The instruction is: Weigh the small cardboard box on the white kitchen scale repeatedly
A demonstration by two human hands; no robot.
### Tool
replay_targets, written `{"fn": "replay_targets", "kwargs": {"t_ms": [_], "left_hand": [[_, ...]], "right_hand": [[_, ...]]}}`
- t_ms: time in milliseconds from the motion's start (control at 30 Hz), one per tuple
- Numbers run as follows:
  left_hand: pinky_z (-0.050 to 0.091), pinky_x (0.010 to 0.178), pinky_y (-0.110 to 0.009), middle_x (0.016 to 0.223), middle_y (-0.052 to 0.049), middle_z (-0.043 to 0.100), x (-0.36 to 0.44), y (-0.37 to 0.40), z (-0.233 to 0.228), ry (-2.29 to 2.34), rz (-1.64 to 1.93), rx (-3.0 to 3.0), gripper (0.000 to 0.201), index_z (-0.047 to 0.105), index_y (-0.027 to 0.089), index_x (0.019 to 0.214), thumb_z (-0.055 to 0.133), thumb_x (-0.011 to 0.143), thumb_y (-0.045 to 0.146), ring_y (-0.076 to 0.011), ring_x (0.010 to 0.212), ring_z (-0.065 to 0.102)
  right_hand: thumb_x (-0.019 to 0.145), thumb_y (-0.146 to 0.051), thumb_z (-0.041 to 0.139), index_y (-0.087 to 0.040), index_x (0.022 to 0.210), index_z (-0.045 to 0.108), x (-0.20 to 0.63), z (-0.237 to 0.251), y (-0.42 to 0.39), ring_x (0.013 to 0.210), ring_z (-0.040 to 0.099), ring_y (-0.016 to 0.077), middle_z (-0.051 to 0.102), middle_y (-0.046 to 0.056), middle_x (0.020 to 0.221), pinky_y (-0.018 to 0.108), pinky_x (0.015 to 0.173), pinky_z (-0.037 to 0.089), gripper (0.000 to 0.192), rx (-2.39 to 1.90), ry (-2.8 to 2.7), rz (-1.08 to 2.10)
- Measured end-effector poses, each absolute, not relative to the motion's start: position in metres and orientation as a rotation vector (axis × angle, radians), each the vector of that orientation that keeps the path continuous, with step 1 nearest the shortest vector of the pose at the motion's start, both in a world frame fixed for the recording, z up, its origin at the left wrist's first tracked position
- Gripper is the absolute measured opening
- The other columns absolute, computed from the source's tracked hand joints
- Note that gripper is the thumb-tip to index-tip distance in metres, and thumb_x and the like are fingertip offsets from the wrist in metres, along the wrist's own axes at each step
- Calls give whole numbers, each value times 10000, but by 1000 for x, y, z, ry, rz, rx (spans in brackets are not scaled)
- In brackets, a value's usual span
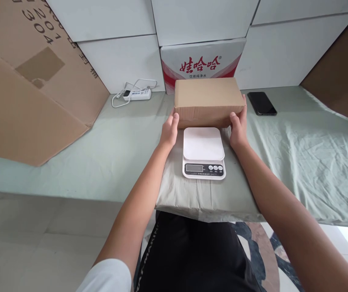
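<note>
A closed brown cardboard box (208, 93) is gripped between both palms, just behind the scale. My left hand (170, 127) presses on its left end, thumb on the near face and the other fingers mostly hidden. On the right end, my right hand (238, 123) holds it the same way, fingers reaching back along the side. Directly in front of the box lies a white digital kitchen scale (203, 144) with a bare platform, a blank-looking display and three buttons facing me. Whether the box touches the cloth cannot be made out.
A green cloth (125, 150) covers the table. Behind the box stands a white and red printed carton (201, 56). A black phone (262, 103) lies to the right, a white power strip with cable (137, 95) to the left. Large cardboard boxes (39, 105) flank the table.
</note>
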State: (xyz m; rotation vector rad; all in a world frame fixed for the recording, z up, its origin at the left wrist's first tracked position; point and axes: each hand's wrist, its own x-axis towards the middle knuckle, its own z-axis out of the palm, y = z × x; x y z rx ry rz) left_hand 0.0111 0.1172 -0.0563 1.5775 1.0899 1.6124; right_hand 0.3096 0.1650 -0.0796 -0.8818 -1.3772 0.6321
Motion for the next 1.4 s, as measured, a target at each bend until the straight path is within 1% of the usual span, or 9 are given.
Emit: {"fn": "replay_targets", "kwargs": {"t_ms": [200, 300, 400, 533, 700, 800, 900, 1200, 1400], "left_hand": [[428, 1422, -530, 1733, -136, 676, 12, 89, -17, 1151, 1535, 1621, 1046, 662, 286, 1627, 455, 927, 1035, -399, 1722, 525], [399, 1446, -485, 1788, -82, 628, 11, 58, 0, 1080, 1605, 1702, 1005, 586, 331, 1708, 405, 979, 998, -359, 1779, 443], [399, 1450, -465, 1824, -50, 590, 11, 19, 1, 1035, 1621, 1701, 940, 544, 356, 1741, 394, 1025, 947, -335, 1802, 401], [434, 1433, -487, 1800, -99, 614, 16, -14, -16, 1057, 1579, 1587, 953, 570, 304, 1726, 377, 1037, 934, -359, 1761, 473], [476, 1399, -531, 1677, -144, 724, 20, -18, -29, 1060, 1539, 1577, 901, 674, 279, 1635, 380, 1057, 904, -383, 1671, 591], [561, 1305, -522, 1630, -155, 756, 16, -17, -31, 1085, 1554, 1558, 868, 705, 261, 1597, 374, 1079, 874, -387, 1600, 659], [607, 1236, -498, 1597, -158, 777, 12, -19, -32, 1116, 1569, 1552, 866, 725, 245, 1569, 372, 1084, 869, -380, 1551, 698], [582, 1293, -540, 1593, -142, 788, 14, -22, -23, 1208, 1556, 1575, 802, 748, 260, 1555, 478, 1073, 841, -392, 1568, 691], [516, 1382, -558, 1748, -126, 666, 13, -21, -27, 1204, 1647, 1487, 794, 754, 269, 1548, 542, 1048, 847, -382, 1705, 555]], "right_hand": [[778, -1000, 651, -443, 1796, 328, 297, -37, 134, 1860, 203, 383, 400, -7, 1906, 657, 1546, 173, 1204, -836, -1416, 535], [822, -946, 669, -390, 1813, 298, 296, -13, 106, 1861, 194, 383, 372, 1, 1922, 645, 1561, 151, 1195, -782, -1409, 493], [829, -911, 710, -395, 1806, 318, 300, -5, 74, 1855, 220, 385, 346, -3, 1937, 630, 1561, 203, 1173, -766, -1442, 485], [820, -883, 744, -396, 1781, 373, 307, -21, 37, 1848, 232, 407, 342, 29, 1931, 668, 1533, 280, 1139, -880, -1456, 464], [890, -859, 668, -383, 1765, 348, 309, -42, 20, 1765, 377, 450, 412, 94, 1851, 742, 1480, 310, 1046, -919, -1429, 371], [880, -863, 676, -400, 1726, 391, 310, -48, 22, 1696, 446, 478, 458, 103, 1782, 777, 1455, 298, 1006, -890, -1471, 302], [883, -855, 671, -413, 1715, 397, 310, -49, 24, 1680, 451, 473, 448, 96, 1769, 795, 1437, 303, 981, -885, -1480, 286], [901, -814, 673, -431, 1689, 462, 314, -48, 22, 1675, 474, 443, 519, 76, 1736, 787, 1446, 293, 902, -922, -1448, 283], [895, -847, 645, -384, 1728, 462, 321, -47, 29, 1720, 460, 438, 529, 95, 1769, 749, 1465, 306, 971, -894, -1341, 355]]}}
